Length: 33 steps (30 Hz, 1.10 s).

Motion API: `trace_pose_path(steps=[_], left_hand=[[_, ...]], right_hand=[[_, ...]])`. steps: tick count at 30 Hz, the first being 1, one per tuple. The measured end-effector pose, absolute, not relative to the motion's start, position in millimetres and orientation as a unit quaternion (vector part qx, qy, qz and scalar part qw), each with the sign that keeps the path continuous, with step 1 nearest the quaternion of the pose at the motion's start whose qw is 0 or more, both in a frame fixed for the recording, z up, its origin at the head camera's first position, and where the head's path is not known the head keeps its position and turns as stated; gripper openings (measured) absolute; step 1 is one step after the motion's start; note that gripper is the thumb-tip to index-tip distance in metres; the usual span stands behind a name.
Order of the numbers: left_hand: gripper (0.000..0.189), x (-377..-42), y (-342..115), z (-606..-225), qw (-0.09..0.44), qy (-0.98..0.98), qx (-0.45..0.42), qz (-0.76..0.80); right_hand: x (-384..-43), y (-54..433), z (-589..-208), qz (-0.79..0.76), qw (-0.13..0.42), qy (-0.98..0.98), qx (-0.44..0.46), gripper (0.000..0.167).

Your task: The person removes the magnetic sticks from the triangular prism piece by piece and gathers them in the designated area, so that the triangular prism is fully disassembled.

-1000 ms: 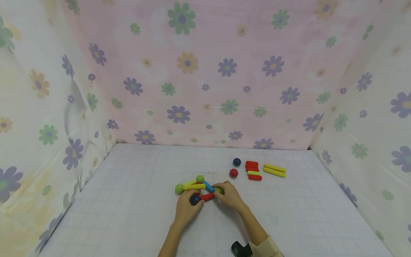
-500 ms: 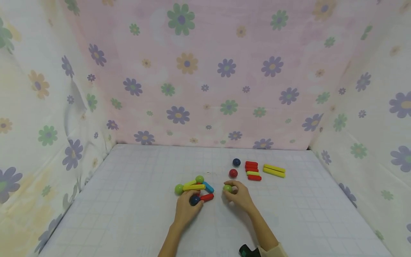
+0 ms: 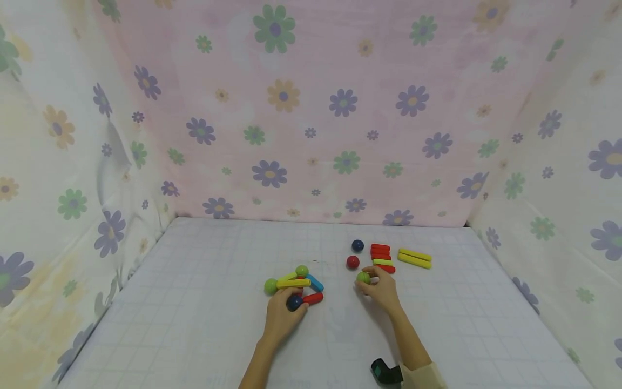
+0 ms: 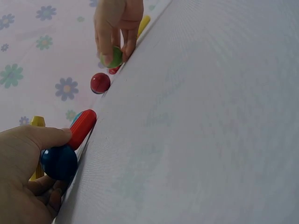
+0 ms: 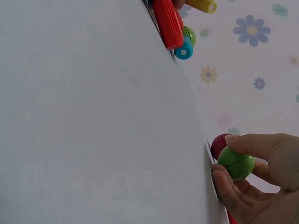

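Right hand [image 3: 383,289] pinches glossy green plastic-looking ball [image 3: 363,277], short of table's [image 3: 204,324] far edge; likely light, stiff, slippery, grip its middle. Left hand [image 3: 281,314] grips shiny dark-blue ball [image 3: 293,302].

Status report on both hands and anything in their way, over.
Left hand holds dark blue ball. Right hand pinches green ball. Possible obstacles: red ball, red sticks near right hand.

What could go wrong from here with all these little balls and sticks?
The green ball pinched in the right hand is round, so it might roll if let go on the table. That hand is close to the red ball and the row of short sticks, and could knock them. The light blue stick has a free end and may shift if the left hand, gripping a dark blue ball, moves.
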State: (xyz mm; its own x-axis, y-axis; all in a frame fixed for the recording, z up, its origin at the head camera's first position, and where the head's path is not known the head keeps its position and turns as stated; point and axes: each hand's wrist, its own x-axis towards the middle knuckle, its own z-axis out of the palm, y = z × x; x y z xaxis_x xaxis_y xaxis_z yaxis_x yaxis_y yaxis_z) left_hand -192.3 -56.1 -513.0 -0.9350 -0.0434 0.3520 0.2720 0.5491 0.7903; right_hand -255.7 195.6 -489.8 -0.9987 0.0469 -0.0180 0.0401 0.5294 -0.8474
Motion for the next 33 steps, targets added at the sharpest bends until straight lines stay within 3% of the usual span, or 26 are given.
trace_pose_path(steps=[9,16,21,33], left_hand=[[0.029,-190.7,-55.7,-514.7,0.217,-0.860,-0.093,-0.452],[0.030,-192.3,-55.9,-514.6,0.167,-0.862,-0.067,-0.475],[0.030,-192.5,-56.5,-513.6,0.165,-0.865,-0.068,-0.468],[0.031,-193.4,-56.8,-513.6,0.159,-0.865,-0.071,-0.471]], right_hand=[[-265.1,200.6,-493.1,0.508,-0.004,-0.861,-0.022,0.039],[-268.2,200.7,-493.6,0.516,-0.005,-0.857,-0.014,0.038],[-267.8,200.3,-492.5,0.510,-0.010,-0.860,-0.012,0.040],[-256.3,193.7,-480.4,0.387,0.008,-0.922,0.011,0.069]])
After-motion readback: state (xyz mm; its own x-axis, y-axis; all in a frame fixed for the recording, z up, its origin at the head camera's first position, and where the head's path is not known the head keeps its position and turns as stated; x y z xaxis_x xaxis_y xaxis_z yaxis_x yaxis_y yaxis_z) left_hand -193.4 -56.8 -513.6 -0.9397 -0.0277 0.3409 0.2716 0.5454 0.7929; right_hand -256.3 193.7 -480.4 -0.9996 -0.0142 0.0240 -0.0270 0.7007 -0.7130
